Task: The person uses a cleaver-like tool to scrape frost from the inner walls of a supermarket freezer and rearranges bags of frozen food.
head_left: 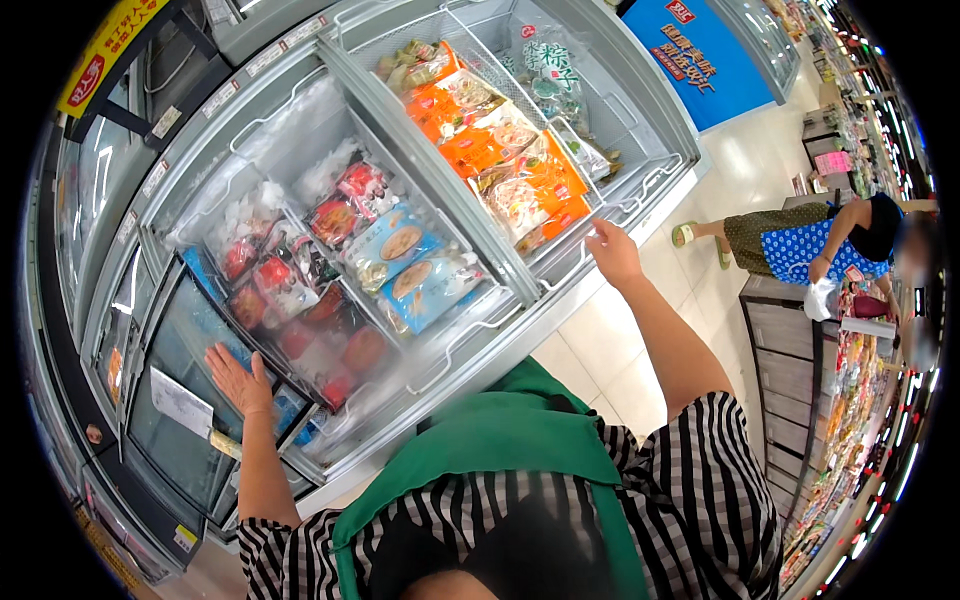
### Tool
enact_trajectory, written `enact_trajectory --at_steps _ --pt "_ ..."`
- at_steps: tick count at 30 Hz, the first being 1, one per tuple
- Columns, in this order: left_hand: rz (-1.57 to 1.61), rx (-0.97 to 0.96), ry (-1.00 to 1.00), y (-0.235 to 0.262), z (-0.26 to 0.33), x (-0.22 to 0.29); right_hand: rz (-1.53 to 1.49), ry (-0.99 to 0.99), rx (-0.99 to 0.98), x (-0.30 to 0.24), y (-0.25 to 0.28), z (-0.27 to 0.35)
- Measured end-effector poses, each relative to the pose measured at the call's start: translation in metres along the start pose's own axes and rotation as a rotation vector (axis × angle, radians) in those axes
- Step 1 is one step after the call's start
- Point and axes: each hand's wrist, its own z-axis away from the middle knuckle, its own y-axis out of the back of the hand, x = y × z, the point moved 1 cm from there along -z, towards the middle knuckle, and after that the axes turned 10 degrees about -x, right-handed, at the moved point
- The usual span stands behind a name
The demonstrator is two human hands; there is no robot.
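From where I stand, the left hand is spread open at the glass lid, a broad-bladed tool lying just beside it on the glass. The right hand bends at the freezer rim; I can't tell whether it grips. Frosty red packs and blue bags lie between; a grey crossbar parts them from orange bags.

A person in a blue spotty apron stands on the shiny floor, holding a white bag. Full shelves line the floor's right edge. A blue board stands at its far edge.
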Motion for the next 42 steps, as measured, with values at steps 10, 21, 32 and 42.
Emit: enact_trajectory --at_steps 10,21,32,42 --pt "0.293 0.033 -0.053 0.026 0.014 0.116 0.531 0.432 -0.158 0.023 0.014 -0.023" --pt "1.442 -0.581 0.203 0.019 -0.018 0.449 0.587 0.568 -0.873 0.023 0.027 -0.092" --pt "1.131 -0.427 0.285 -0.014 -0.020 0.458 0.470 0.568 -0.861 0.028 0.026 -0.100" --pt "1.122 -0.485 0.233 -0.026 -0.018 0.448 0.513 0.491 -0.827 0.023 0.017 -0.097"
